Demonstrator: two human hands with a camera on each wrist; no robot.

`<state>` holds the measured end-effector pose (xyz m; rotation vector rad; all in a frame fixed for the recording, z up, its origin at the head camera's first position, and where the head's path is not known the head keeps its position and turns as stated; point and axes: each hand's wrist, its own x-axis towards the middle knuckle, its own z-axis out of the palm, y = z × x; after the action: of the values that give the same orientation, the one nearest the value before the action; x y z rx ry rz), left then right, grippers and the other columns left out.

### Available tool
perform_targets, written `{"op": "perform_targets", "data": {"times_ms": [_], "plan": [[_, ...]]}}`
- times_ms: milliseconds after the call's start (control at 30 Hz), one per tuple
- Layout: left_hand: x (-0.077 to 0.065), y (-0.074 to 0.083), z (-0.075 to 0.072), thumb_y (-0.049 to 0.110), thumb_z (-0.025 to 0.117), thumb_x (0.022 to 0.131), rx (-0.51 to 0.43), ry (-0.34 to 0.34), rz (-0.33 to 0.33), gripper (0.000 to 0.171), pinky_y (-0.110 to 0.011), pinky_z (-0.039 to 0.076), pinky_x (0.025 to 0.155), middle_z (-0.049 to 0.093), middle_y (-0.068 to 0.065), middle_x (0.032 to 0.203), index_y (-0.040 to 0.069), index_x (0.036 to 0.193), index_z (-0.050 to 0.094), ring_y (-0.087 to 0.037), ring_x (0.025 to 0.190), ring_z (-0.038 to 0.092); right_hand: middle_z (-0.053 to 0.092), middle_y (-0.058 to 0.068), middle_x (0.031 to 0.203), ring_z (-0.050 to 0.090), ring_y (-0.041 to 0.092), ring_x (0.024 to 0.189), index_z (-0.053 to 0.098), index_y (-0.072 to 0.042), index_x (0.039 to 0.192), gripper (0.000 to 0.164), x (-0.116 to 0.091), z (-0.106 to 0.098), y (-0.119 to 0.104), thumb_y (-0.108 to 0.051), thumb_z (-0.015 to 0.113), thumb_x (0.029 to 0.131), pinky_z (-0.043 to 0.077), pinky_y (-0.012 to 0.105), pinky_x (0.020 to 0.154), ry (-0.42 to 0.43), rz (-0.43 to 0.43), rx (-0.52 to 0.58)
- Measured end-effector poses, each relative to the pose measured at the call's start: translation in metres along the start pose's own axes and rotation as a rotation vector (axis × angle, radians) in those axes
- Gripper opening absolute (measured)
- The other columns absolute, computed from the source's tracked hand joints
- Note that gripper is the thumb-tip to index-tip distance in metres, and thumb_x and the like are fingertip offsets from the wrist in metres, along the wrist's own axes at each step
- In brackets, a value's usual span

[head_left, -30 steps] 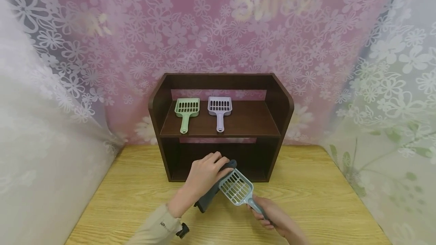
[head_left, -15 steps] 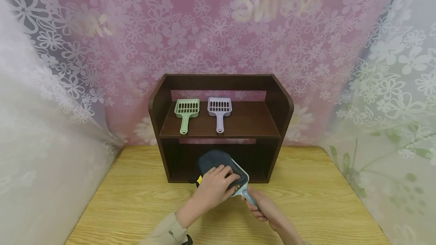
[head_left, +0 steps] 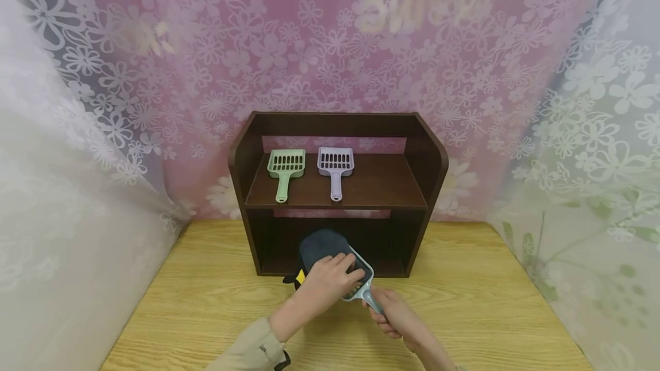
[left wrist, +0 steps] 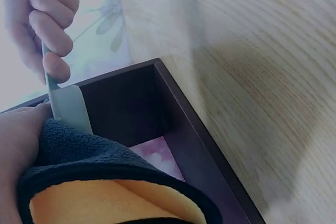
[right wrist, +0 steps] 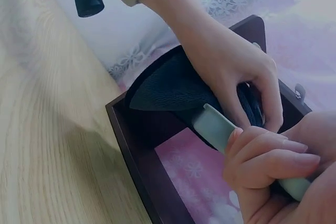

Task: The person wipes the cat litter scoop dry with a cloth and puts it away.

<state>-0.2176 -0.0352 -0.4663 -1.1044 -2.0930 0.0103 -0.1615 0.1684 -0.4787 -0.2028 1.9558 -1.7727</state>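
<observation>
My right hand point(head_left: 394, 315) grips the handle of a light blue slotted litter scoop point(head_left: 368, 292), with its fingers wrapped round it. A dark blue cloth point(head_left: 322, 245) lies over most of the scoop's slotted head and hides it. My left hand point(head_left: 330, 280) holds the cloth against the scoop, fingers bent into its head. In the left wrist view the cloth's yellow underside point(left wrist: 110, 201) faces the camera, edged in black. From the right wrist, the back of the scoop point(right wrist: 214, 125) shows pale beside the cloth, with thumb and fingers of the left hand pinching folds of cloth.
A dark brown two-tier shelf point(head_left: 387, 182) stands behind the hands on the wood-grain table point(head_left: 464, 291). On its upper board lie a green litter scoop point(head_left: 283, 183) and a lilac one point(head_left: 336, 183). Flowered curtains point(head_left: 330, 67) enclose the back and sides.
The cloth, first beside the scoop's far edge, now covers its head. My left hand has moved right and down toward the handle; the scoop has shifted slightly left.
</observation>
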Motion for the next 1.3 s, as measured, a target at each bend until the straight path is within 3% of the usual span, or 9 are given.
{"op": "perform_targets", "data": {"times_ms": [100,267,467,700,833,1100,1300], "plan": [[0.001,0.003,0.001,0.038,0.075,0.092,0.019,-0.013,-0.027,0.014,-0.020,0.044,0.057,0.065,0.001,0.100,0.026,0.096,0.070,-0.010,0.077,0.059,0.035,-0.010,0.058,0.025,0.001,0.042,0.054,-0.007,0.092,0.044,0.001,0.002,0.002,-0.039,0.030,0.112,0.022,0.016,0.038,0.016,-0.003,-0.013],[0.003,0.005,0.003,0.039,0.083,0.084,0.077,-0.022,-0.143,0.019,-0.020,0.047,0.056,0.066,0.003,0.096,0.028,0.097,0.075,-0.009,0.078,0.062,0.036,-0.010,0.058,0.026,0.000,0.041,0.054,-0.007,0.092,0.045,0.001,0.006,0.003,-0.039,0.030,0.112,0.023,0.016,0.038,0.032,-0.024,-0.026],[0.001,-0.010,0.004,0.035,0.091,0.075,0.108,0.015,-0.265,0.027,-0.024,0.048,0.055,0.063,0.002,0.090,0.025,0.096,0.076,-0.013,0.078,0.065,0.036,-0.010,0.058,0.025,0.000,0.041,0.054,-0.007,0.091,0.045,0.001,0.010,0.000,-0.039,0.031,0.112,0.023,0.016,0.038,0.032,-0.022,-0.010],[0.002,-0.021,-0.002,0.032,0.092,0.074,0.129,0.058,-0.326,0.030,-0.027,0.051,0.056,0.065,-0.002,0.097,0.023,0.097,0.074,-0.016,0.082,0.066,0.036,-0.010,0.057,0.025,-0.001,0.041,0.055,-0.008,0.092,0.043,-0.002,0.010,-0.001,-0.041,0.035,0.111,0.023,0.016,0.038,0.029,-0.010,0.019],[0.001,-0.026,-0.002,0.031,0.091,0.076,0.089,0.050,-0.309,0.029,-0.026,0.050,0.055,0.063,-0.001,0.094,0.023,0.098,0.074,-0.016,0.080,0.064,0.035,-0.010,0.057,0.025,-0.001,0.041,0.054,-0.008,0.092,0.041,-0.005,0.009,-0.002,-0.039,0.035,0.111,0.022,0.016,0.038,0.034,-0.005,0.013],[-0.003,-0.035,-0.009,0.036,0.090,0.075,0.065,0.026,-0.204,0.027,-0.023,0.046,0.050,0.061,0.000,0.086,0.025,0.096,0.077,-0.012,0.069,0.058,0.036,-0.010,0.059,0.024,0.000,0.042,0.056,-0.008,0.092,0.041,-0.010,-0.001,-0.004,-0.038,0.036,0.110,0.021,0.016,0.039,0.057,0.003,-0.020],[-0.009,-0.039,-0.021,0.038,0.088,0.078,0.067,-0.055,-0.129,0.024,-0.020,0.043,0.049,0.058,0.002,0.083,0.027,0.095,0.076,-0.009,0.066,0.055,0.035,-0.010,0.058,0.023,0.000,0.043,0.055,-0.008,0.091,0.042,-0.010,-0.013,-0.004,-0.038,0.034,0.111,0.021,0.016,0.039,0.067,-0.017,-0.032]]}}
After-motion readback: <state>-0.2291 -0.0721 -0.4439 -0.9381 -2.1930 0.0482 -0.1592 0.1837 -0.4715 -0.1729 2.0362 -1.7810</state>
